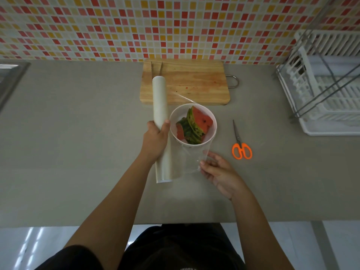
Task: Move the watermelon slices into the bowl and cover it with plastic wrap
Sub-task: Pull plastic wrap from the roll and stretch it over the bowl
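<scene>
The plastic wrap roll (160, 102) lies with its long axis running near to far. Its far end is over the wooden cutting board (194, 78) and its near end points toward the person. The left hand (155, 137) grips it mid-length, fingers curled round, just left of the white bowl (213, 115). The bowl stands on the grey bench (78, 133) and holds the watermelon slices (194, 125). A clear sheet (187, 162) stretches rightward from the roll across the bowl, and the right hand (220, 172) pinches its free edge nearer the person. Orange-handled scissors (240, 145) lie to the right, blades pointing far.
</scene>
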The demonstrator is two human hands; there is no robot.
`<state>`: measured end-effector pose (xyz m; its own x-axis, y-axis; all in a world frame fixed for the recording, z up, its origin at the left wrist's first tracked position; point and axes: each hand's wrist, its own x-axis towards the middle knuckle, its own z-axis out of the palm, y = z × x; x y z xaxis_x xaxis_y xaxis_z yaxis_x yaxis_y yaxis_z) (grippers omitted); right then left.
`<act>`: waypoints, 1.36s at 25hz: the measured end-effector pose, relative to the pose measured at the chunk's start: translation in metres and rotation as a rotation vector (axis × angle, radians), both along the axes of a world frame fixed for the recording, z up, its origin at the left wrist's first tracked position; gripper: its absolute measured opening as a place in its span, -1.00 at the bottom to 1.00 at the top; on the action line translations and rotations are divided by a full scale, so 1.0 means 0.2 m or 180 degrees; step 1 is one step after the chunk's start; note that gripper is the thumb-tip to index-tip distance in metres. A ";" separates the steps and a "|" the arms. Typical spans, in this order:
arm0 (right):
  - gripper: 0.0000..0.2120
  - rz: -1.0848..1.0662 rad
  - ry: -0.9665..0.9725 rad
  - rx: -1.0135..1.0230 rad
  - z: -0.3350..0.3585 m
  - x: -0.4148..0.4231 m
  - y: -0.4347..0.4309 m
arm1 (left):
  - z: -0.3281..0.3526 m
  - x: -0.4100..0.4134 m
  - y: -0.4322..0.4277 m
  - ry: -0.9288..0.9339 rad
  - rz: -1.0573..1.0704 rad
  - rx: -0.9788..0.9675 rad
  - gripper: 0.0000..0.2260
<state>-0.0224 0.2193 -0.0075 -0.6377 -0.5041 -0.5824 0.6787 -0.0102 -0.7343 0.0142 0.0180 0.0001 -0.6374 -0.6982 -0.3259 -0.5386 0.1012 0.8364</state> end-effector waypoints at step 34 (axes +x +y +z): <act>-0.61 -0.1163 0.1933 0.1513 -0.06 -0.28 -0.34 | 0.00 0.04 0.03 0.0181 -0.0034 0.0670 -0.60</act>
<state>-0.0788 0.1520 -0.0192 -0.9828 0.0054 -0.1844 0.1799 0.2496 -0.9515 0.0218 0.0245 -0.0001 -0.6659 -0.6116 -0.4271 -0.4897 -0.0735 0.8688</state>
